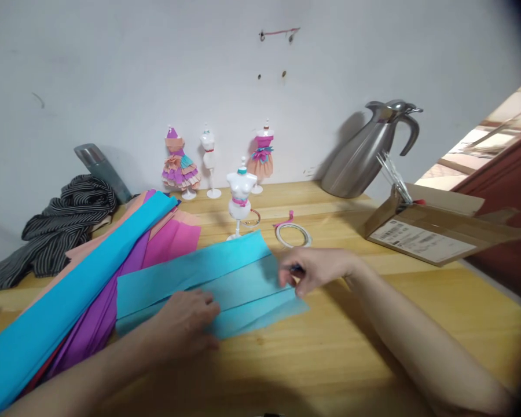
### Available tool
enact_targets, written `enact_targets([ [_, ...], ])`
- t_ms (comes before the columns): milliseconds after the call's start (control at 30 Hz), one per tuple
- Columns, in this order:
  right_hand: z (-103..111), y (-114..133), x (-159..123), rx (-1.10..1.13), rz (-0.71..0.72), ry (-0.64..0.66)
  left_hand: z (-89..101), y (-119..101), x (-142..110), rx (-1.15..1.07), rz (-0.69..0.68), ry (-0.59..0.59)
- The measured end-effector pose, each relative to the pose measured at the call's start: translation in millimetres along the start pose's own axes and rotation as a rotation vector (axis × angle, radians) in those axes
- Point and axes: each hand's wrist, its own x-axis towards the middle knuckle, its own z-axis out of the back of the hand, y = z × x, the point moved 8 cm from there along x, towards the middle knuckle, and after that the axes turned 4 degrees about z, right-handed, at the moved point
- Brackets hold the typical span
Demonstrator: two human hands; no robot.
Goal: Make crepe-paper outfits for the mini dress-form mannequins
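Turquoise crepe paper lies in overlapping folded strips on the wooden table. My left hand rests on its lower left part, fingers spread and slightly bent over the strips. At the paper's right end is my right hand, its fingers curled round a small dark thing that I cannot make out. Just behind the paper stands a small white dress-form mannequin with a teal band at the neck and a pink one at the waist. A roll of white tape lies behind my right hand.
At left are long blue, purple, pink and peach crepe sheets, a striped cloth and a grey bottle. Behind stand a ruffled-dress mannequin, a bare one and a pink-topped one. A steel jug and cardboard box stand right.
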Motion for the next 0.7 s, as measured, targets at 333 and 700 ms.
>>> enact_targets([
  [333,-33,32,24,-0.554,-0.025,-0.014,-16.2,12,-4,-0.053,0.081,-0.073],
  [700,-24,24,24,-0.568,-0.048,-0.063,-26.3,15,-5,-0.096,0.086,-0.129],
])
